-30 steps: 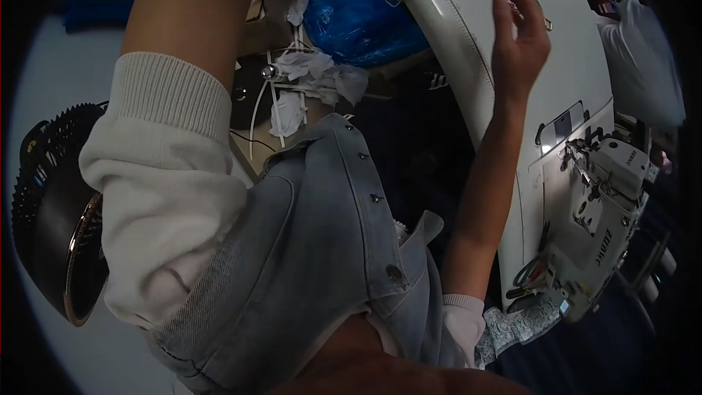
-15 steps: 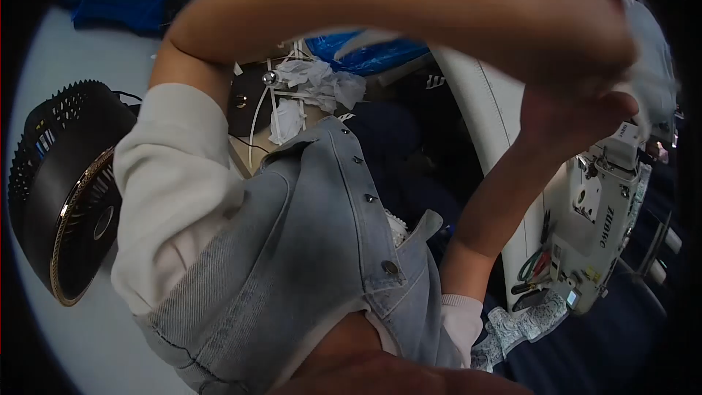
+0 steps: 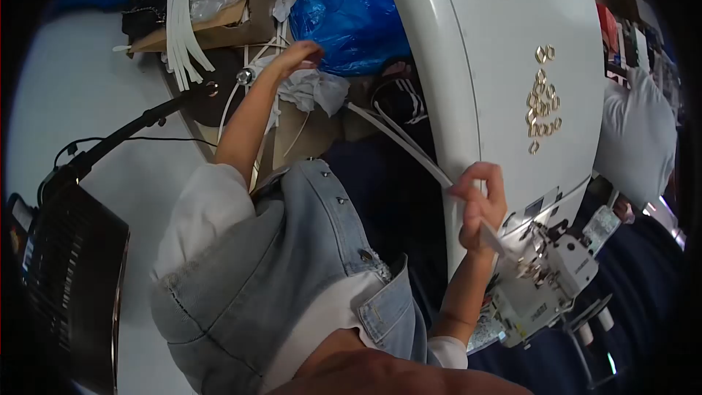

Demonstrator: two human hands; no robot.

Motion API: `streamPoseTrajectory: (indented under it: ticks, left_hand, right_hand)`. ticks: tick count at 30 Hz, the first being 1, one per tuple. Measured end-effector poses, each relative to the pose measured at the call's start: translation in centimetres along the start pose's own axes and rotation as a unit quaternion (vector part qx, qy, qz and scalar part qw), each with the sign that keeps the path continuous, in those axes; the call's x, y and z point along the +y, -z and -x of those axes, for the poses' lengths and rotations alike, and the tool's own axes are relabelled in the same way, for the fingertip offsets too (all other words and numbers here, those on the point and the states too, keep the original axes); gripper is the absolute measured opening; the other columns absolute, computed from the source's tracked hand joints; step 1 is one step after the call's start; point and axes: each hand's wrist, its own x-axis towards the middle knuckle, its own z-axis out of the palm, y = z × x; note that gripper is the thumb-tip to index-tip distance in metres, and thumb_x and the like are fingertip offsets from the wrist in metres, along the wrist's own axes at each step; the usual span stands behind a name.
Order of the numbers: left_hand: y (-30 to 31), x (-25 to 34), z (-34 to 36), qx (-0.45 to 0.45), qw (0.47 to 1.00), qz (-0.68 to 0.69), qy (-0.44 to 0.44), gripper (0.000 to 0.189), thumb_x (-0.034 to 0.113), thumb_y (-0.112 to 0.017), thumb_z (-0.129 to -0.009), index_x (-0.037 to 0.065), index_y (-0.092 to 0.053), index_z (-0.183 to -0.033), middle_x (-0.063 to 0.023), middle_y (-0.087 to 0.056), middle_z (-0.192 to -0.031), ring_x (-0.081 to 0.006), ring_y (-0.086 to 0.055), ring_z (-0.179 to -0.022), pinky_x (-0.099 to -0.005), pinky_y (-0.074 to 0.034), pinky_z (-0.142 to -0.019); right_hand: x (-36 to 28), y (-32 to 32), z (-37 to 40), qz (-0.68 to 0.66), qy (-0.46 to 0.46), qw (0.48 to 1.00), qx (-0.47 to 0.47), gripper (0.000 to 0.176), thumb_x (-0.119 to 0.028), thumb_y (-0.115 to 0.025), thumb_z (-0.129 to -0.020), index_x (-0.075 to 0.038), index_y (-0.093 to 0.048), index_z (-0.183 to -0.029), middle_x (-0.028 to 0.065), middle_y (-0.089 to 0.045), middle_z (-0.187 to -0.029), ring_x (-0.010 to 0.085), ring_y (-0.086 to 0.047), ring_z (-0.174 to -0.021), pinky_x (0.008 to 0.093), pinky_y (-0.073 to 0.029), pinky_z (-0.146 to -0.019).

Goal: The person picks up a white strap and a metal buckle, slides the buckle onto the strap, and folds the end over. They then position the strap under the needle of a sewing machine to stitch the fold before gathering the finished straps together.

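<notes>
Above the floor at the upper left, my left hand (image 3: 298, 57) is loosely curved with nothing visible in it, near crumpled white plastic (image 3: 314, 91) and a blue plastic bag (image 3: 351, 18). At the near edge of the white table (image 3: 504, 51), my right hand (image 3: 484, 205) pinches a long pale strip (image 3: 402, 139). One stretch of the strip hangs toward the floor, and a short end shows below the fingers. A sewing machine (image 3: 552, 267) stands beside that hand.
Gold-coloured rings (image 3: 542, 106) lie scattered on the table. White strips (image 3: 183, 18) hang over a cardboard box (image 3: 245, 18) at the upper left. A black fan (image 3: 84, 271) is at the left. A pale cushion-like bundle (image 3: 640, 139) is at the right.
My left arm has swung from across the top of the view to the upper left. My right hand is lower and farther left. The view has shifted, bringing the tabletop and rings into sight.
</notes>
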Motion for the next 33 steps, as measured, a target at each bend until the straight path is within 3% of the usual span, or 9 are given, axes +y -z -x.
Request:
streamPoseTrajectory:
  ticks: [5,7,10,11,13,17,26,28,33]
  left_hand:
    - [3.9,-16.4,-9.8,0.134,0.971,-0.023,0.198,0.014,0.019,-0.060,-0.077,0.006,-0.061,-0.083,-0.0070,-0.055,-0.069,-0.0202,-0.054,-0.058,-0.0310,-0.045,-0.054]
    - [4.9,-23.0,-12.5,0.123,0.964,-0.211,0.102,0.016,0.018,-0.060,-0.076,0.006,-0.060,-0.087,-0.0086,-0.056,-0.073,-0.0216,-0.056,-0.061,-0.0329,-0.046,-0.056]
    - [6.1,-31.0,-14.8,0.057,0.669,-0.717,-0.189,0.030,0.015,-0.060,-0.071,0.006,-0.060,-0.100,-0.0135,-0.060,-0.087,-0.0260,-0.059,-0.071,-0.0388,-0.047,-0.064]
    - [5.4,-31.0,-15.1,0.065,0.677,-0.711,-0.180,0.030,0.015,-0.060,-0.071,0.006,-0.060,-0.100,-0.0135,-0.060,-0.087,-0.0260,-0.059,-0.071,-0.0388,-0.047,-0.064]
    - [2.6,-29.9,-16.5,0.308,0.923,-0.133,0.187,0.020,0.019,-0.056,-0.072,0.013,-0.066,-0.088,-0.0117,-0.061,-0.102,-0.0293,-0.056,-0.098,-0.0401,-0.043,-0.084]
    - [2.5,-30.9,-19.0,0.330,0.894,-0.280,0.112,0.028,0.013,-0.045,-0.078,0.018,-0.065,-0.097,-0.0099,-0.061,-0.104,-0.0294,-0.055,-0.102,-0.0398,-0.041,-0.089]
    - [3.2,-28.1,-21.1,0.340,0.881,0.083,0.318,0.027,0.017,-0.052,-0.077,0.010,-0.065,-0.099,-0.0177,-0.062,-0.097,-0.0328,-0.057,-0.094,-0.0383,-0.045,-0.077]
    - [3.5,-30.3,-20.4,0.462,0.867,-0.155,0.108,0.033,0.031,-0.062,-0.072,0.007,-0.065,-0.095,-0.0077,-0.063,-0.083,-0.0238,-0.057,-0.079,-0.0336,-0.044,-0.073]
    - [5.1,-33.1,-20.0,0.481,0.846,-0.212,0.085,0.025,0.018,-0.068,-0.068,0.002,-0.063,-0.086,-0.0057,-0.061,-0.077,-0.0220,-0.058,-0.074,-0.0328,-0.045,-0.072]
  right_hand:
    - [1.5,-2.0,-4.4,0.075,0.052,0.994,-0.057,0.032,-0.031,-0.046,-0.083,-0.005,-0.061,-0.071,0.0082,-0.047,-0.074,0.0248,-0.049,-0.067,0.0363,-0.037,-0.060]
    - [1.6,-2.3,-5.2,0.118,0.035,0.992,-0.031,0.035,-0.036,-0.044,-0.085,-0.008,-0.063,-0.077,0.0057,-0.046,-0.074,0.0233,-0.046,-0.067,0.0349,-0.034,-0.059]
    - [1.3,-2.0,-6.4,0.185,0.017,0.980,-0.064,0.040,-0.041,-0.039,-0.088,-0.012,-0.066,-0.078,0.0032,-0.043,-0.076,0.0202,-0.041,-0.068,0.0341,-0.032,-0.062]
    - [1.4,-2.0,-6.3,0.217,0.028,0.973,-0.074,0.041,-0.042,-0.038,-0.089,-0.014,-0.066,-0.079,0.0024,-0.042,-0.078,0.0193,-0.039,-0.070,0.0335,-0.032,-0.063]
    - [1.1,-1.7,-6.2,0.231,0.005,0.968,-0.098,0.040,-0.042,-0.038,-0.089,-0.017,-0.067,-0.080,0.0008,-0.039,-0.080,0.0181,-0.037,-0.071,0.0324,-0.030,-0.064]
    - [0.6,-1.7,-6.0,0.242,-0.034,0.964,-0.101,0.039,-0.044,-0.037,-0.087,-0.020,-0.068,-0.080,-0.0008,-0.037,-0.081,0.0176,-0.036,-0.074,0.0325,-0.031,-0.067]
    - [0.3,-1.1,-6.8,0.241,-0.036,0.960,-0.140,0.037,-0.039,-0.039,-0.086,-0.018,-0.068,-0.076,0.0000,-0.038,-0.081,0.0226,-0.040,-0.078,0.0356,-0.034,-0.073]
    - [0.3,-1.3,-7.0,0.228,-0.042,0.963,-0.140,0.037,-0.038,-0.039,-0.086,-0.017,-0.068,-0.076,0.0003,-0.038,-0.080,0.0228,-0.040,-0.078,0.0362,-0.034,-0.074]
    - [0.3,-1.6,-7.7,0.200,-0.035,0.971,-0.124,0.037,-0.036,-0.039,-0.087,-0.016,-0.068,-0.074,0.0012,-0.038,-0.080,0.0235,-0.041,-0.079,0.0377,-0.034,-0.078]
